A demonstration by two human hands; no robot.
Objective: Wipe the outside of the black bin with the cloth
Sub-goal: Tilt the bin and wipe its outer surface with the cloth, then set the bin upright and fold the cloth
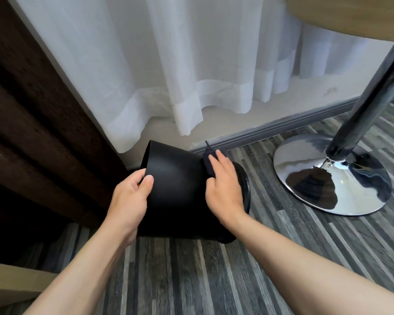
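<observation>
On the floor beside the curtain, the bin is lying on its side. The left hand is gripping its narrow end, thumb on the wall. The right hand is pressing a dark cloth (mostly hidden under the fingers) against the wall, near the chrome base.

Sheer curtain, striped floor, chrome table base

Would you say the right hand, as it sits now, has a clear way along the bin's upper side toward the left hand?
Probably yes. The right hand presses the cloth on the bin, and the bare black wall between it and the left hand has nothing across it.
</observation>
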